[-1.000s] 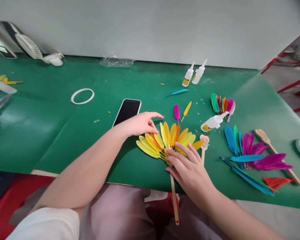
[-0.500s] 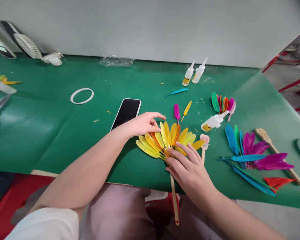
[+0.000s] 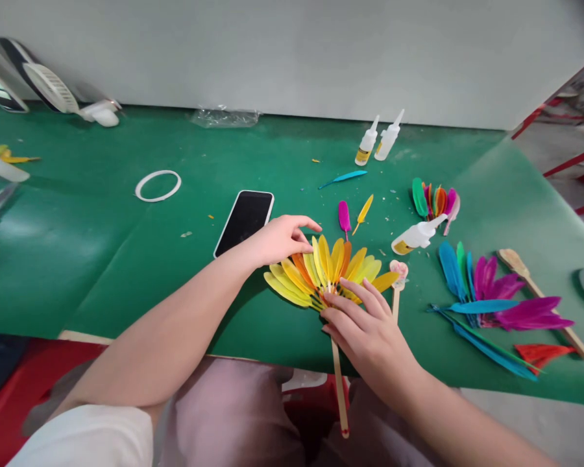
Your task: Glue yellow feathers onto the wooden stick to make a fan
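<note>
A fan of yellow and orange feathers [image 3: 328, 269] lies on the green table [image 3: 126, 259], fixed to a wooden stick [image 3: 339, 395] that juts over the front edge. My left hand [image 3: 277, 240] rests at the fan's upper left, its fingertips pinching the tip of a yellow feather. My right hand [image 3: 365, 327] lies flat with fingers stretched out, pressing the base of the fan where the feathers meet the stick.
A black phone [image 3: 244, 219] lies left of the fan. A glue bottle [image 3: 415, 237] lies on its side to the right, two more [image 3: 377, 141] stand behind. Loose pink [image 3: 344, 217], yellow and blue feathers, a bright feather pile [image 3: 496, 301], a white ring [image 3: 158, 186].
Barely any. My left hand's fingertips have shifted slightly on the upper left feathers; my right hand stays pressed on the fan's base.
</note>
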`<state>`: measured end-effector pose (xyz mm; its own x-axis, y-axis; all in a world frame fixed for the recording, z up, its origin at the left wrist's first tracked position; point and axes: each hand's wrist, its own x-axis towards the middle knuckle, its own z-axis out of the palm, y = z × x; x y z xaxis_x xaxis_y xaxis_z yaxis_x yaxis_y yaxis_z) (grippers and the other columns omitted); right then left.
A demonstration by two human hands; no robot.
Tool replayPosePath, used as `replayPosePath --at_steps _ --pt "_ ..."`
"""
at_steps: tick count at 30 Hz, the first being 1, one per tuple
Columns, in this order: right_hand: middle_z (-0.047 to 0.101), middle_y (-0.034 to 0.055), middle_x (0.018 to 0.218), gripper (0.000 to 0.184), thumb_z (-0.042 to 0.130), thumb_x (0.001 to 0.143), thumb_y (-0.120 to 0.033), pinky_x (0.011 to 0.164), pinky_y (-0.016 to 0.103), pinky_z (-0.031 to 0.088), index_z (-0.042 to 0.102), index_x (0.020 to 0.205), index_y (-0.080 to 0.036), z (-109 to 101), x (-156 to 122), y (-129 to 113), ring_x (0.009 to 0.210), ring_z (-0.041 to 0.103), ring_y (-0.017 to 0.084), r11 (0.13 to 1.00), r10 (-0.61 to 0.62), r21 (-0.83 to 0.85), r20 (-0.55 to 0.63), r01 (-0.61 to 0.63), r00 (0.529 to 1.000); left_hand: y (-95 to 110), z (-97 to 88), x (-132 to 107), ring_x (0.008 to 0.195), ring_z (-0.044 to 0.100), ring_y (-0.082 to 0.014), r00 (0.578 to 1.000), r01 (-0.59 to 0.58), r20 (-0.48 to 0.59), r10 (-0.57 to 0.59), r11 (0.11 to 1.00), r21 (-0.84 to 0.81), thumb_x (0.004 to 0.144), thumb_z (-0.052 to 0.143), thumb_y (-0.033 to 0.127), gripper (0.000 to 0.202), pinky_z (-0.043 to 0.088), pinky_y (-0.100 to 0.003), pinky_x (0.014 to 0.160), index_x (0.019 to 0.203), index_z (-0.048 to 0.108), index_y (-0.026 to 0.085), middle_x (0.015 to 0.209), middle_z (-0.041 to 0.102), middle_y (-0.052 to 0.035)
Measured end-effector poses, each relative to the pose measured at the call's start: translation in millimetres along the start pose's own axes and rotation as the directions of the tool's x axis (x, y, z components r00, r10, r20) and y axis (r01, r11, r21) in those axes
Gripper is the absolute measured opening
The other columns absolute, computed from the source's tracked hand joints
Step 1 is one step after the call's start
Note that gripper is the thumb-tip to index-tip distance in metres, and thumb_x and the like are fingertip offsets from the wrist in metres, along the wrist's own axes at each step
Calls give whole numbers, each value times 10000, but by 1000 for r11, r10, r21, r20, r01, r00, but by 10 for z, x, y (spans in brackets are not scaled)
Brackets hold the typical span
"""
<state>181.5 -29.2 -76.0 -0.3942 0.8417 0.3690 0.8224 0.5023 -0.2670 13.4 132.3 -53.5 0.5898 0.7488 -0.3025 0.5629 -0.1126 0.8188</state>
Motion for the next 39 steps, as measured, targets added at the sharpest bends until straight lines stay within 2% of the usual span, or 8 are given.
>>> replayPosePath --at_steps 10,17,20,24,29,39 --pt "632 -12 1103 127 532 829 -233 1042 451 277 617 923 -227 23 -10 0 1171 442 215 1000 1 -13 9 0 1000 -23 52 35 660 611 -144 999 -6 -37 5 1000 -12 710 614 229 372 467 -253 610 1078 563 196 716 651 -17" --pt "637 4 1089 126 535 824 -209 1007 434 326 617 919 -212 -23 5 4 1136 471 219 999 -34 -2 -24 34 999 67 -91 -68 663 616 -148 995 98 7 -98 993 -70 786 549 333 402 476 -252 594 1163 516 198 737 649 -33" --pt "634 9 1095 121 530 825 -194 996 424 340 619 906 -211 -43 14 2 1109 493 207 999 -49 6 -36 49 998 98 -139 -104 711 623 -157 990 139 28 -137 987 -85 764 581 327 463 483 -251 610 1201 482 210 778 655 -37" --pt "639 3 1080 116 523 829 -191 990 424 348 618 893 -210 -35 17 -6 1097 503 203 998 -55 6 -26 55 998 64 -103 -82 728 615 -157 996 70 56 -67 996 -50 710 636 285 543 464 -235 602 1223 463 236 771 652 -22" --pt "635 9 1082 123 542 820 -218 965 427 375 619 915 -207 -15 24 2 1081 510 213 1000 -16 9 -14 16 1000 20 -12 -25 631 573 -126 999 -1 49 3 999 -49 702 632 238 517 428 -228 564 1198 485 219 715 624 -4" --pt "636 -13 1091 125 529 833 -247 975 420 354 618 915 -212 0 24 31 1115 488 219 1000 -3 6 -1 3 1000 33 58 16 579 532 -104 1000 -22 -17 22 999 -31 699 623 220 439 412 -220 549 1126 522 217 669 596 18"
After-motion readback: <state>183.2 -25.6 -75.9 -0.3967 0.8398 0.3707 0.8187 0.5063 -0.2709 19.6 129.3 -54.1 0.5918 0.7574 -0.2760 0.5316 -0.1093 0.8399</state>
